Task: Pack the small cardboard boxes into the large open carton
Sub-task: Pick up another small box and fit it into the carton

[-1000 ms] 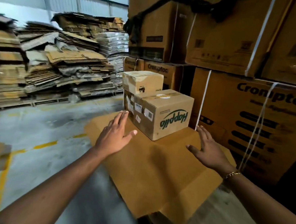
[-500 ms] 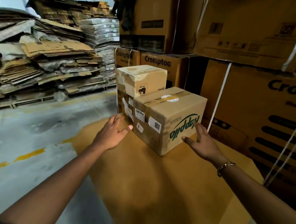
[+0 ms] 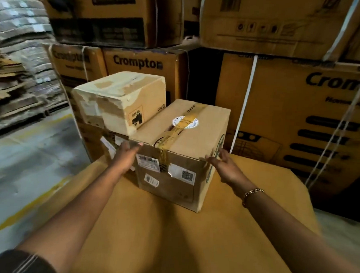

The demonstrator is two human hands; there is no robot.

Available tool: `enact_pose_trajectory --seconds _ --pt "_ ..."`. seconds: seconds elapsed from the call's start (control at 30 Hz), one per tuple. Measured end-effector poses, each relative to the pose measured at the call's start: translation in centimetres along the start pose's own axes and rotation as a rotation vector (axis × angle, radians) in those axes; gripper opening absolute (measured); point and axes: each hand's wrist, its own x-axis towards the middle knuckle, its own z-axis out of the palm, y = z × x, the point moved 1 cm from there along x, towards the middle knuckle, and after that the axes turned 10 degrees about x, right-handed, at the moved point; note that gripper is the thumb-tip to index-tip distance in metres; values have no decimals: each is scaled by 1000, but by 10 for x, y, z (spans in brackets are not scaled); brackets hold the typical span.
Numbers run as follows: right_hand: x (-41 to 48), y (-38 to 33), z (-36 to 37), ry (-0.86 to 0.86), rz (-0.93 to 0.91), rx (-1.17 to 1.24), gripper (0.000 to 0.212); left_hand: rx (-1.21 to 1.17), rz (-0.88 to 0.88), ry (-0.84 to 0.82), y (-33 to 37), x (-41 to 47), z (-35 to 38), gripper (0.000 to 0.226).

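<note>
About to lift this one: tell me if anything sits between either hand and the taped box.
Nothing visible blocks either hand. The left hand is at the taped box's left side, the right hand at its right. The pale box sits behind, apparently clear of its top.

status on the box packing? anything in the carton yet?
Done: nothing visibly packed; no open carton is in view. In hand: left hand and right hand are at opposite sides of the taped box, which sits on the flat cardboard sheet; not lifted. Left: that box, plus the pale box stacked behind it.
</note>
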Motion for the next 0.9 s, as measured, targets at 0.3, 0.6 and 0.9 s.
enact_pose_trajectory --seconds 0.3,0.6,0.9 --pt "21 -3 15 102 165 87 60 -260 -21 -136 0 47 -5 63" --pt "2 1 -9 239 220 222 47 -232 -12 -394 11 23 30 84" --pt "-77 17 -24 277 209 288 41 -170 51 -396 9 -34 28 84"
